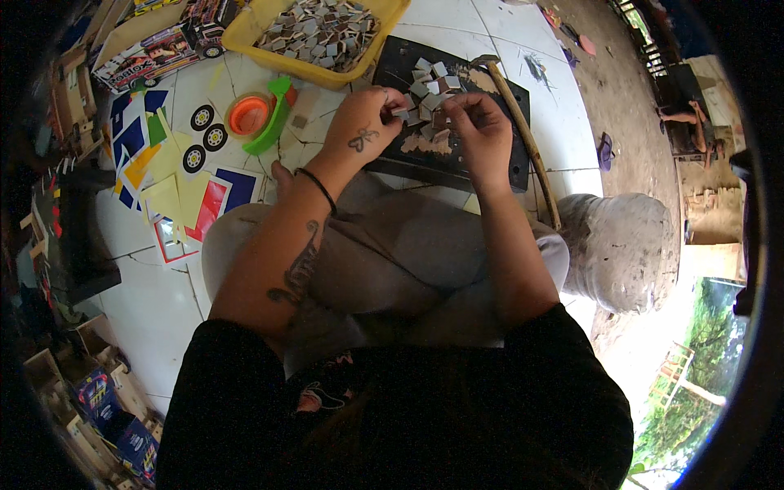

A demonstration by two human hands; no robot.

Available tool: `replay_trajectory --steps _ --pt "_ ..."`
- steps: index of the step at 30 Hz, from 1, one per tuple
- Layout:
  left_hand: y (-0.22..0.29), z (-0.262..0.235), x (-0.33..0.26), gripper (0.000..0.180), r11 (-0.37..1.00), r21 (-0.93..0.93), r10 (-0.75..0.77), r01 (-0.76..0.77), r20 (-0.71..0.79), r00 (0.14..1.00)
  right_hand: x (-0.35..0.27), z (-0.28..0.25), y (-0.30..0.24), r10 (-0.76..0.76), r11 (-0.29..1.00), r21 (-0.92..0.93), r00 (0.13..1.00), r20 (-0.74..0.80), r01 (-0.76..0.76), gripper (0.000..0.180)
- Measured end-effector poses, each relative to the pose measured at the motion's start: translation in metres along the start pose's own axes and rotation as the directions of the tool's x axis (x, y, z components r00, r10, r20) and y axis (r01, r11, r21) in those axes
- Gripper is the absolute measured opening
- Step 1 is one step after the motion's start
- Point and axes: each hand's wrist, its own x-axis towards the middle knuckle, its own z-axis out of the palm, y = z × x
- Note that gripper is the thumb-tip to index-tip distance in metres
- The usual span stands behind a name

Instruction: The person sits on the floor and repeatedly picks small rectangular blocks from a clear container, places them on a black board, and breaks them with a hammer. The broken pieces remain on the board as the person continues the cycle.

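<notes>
My left hand (357, 129) is closed in a pinch, with a small grey square piece (400, 113) at its fingertips. Just across from it, my right hand (483, 135) has thumb and fingers drawn together; whatever they hold is too small to make out. Both hands hover over a black board (498, 163) in front of my crossed legs. Between them lies a loose pile of small square pieces (429, 86), some grey-faced and some brown. Brownish crumbs (426, 147) are scattered on the board. A hammer (523, 122) with a wooden handle lies along the board's right side.
A yellow basin (314, 72) full of similar pieces stands beyond my left hand. Left of it are a toy truck (200, 37), a green tape dispenser (276, 122) with orange tape, several toy wheels (194, 158) and coloured sheets (175, 196). A bulky grey sack (621, 249) sits at right.
</notes>
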Motion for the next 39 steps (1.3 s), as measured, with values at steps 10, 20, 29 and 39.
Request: replay_trajectory --steps 10,20,29,39 --pt "-0.003 0.005 0.002 0.017 0.986 -0.166 0.007 0.012 0.111 0.994 0.001 -0.001 0.003 -0.062 0.995 -0.083 0.998 -0.019 0.06 0.007" --pt "-0.005 0.012 -0.001 0.022 0.993 0.105 0.061 -0.062 0.013 0.998 -0.008 0.011 -0.009 -0.042 0.919 -0.387 0.994 0.098 0.077 0.008" --pt "-0.005 0.013 0.0 0.021 0.998 0.055 0.02 -0.021 0.033 0.999 -0.007 0.015 -0.01 -0.018 0.901 -0.428 0.993 0.12 0.068 0.009" --pt "0.002 0.008 -0.001 0.018 0.99 0.139 -0.005 -0.002 0.051 0.999 -0.007 0.017 -0.007 -0.122 0.881 -0.441 0.983 0.138 0.171 0.005"
